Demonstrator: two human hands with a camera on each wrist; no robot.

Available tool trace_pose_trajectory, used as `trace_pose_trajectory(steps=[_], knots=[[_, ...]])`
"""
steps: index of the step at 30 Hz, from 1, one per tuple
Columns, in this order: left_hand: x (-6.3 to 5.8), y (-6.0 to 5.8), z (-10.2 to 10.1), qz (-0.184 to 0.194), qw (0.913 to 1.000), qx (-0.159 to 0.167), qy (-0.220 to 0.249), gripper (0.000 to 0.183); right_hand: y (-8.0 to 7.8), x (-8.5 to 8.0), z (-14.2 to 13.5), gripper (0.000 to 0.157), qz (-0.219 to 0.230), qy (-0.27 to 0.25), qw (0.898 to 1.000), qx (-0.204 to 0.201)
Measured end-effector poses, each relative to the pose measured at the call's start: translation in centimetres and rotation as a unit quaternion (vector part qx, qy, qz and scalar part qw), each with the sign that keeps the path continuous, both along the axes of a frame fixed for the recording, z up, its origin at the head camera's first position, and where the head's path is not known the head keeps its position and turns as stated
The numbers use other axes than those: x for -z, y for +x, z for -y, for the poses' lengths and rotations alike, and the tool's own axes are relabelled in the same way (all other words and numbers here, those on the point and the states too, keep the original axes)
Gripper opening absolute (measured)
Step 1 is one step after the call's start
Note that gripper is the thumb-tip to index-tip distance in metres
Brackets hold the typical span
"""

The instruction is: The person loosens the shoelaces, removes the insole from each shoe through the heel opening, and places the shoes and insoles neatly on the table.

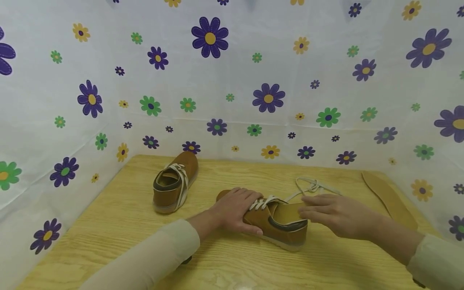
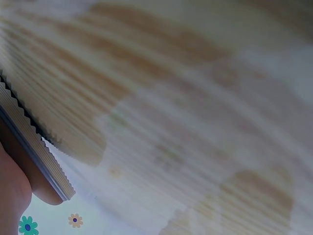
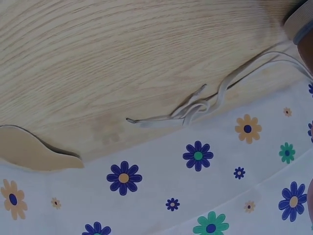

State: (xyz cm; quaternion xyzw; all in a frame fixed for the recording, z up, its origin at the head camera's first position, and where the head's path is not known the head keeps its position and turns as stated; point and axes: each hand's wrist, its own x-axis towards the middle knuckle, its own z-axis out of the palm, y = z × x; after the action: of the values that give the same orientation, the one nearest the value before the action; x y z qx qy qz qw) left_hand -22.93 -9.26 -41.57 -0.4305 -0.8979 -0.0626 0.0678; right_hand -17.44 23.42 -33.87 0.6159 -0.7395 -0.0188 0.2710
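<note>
A brown lace-up shoe (image 1: 275, 225) lies on its sole on the wooden table, its toe to the left and its heel to the right. My left hand (image 1: 233, 211) grips its front part from above, the thumb along the near side, hiding most of the toe. At the heel, my right hand (image 1: 335, 213) has its fingers extended by the shoe's opening, where a tan lining shows; whether they touch the rim is hard to tell. White laces (image 1: 311, 186) trail behind the shoe in a loose knot. In the left wrist view the ridged sole (image 2: 41, 147) shows at the left edge.
A second brown shoe (image 1: 175, 183) with white laces stands at the back left. At the right lies a loose tan insole (image 1: 391, 197). A white flower-print cloth (image 1: 232, 80) encloses the table (image 1: 119, 245) at the back and sides.
</note>
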Motion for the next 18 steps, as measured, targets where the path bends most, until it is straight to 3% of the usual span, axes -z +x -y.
trace_pose_trajectory(steps=[10,18], knots=[[-0.26,0.1,-0.11,0.005,1.0,-0.003,-0.006,0.097,-0.13,-0.49,-0.88,0.048,-0.012,-0.006,1.0,-0.015],[0.24,-0.05,-0.04,0.002,1.0,-0.003,-0.005,0.098,0.07,-0.68,-0.61,0.045,-0.02,-0.006,1.0,-0.017]])
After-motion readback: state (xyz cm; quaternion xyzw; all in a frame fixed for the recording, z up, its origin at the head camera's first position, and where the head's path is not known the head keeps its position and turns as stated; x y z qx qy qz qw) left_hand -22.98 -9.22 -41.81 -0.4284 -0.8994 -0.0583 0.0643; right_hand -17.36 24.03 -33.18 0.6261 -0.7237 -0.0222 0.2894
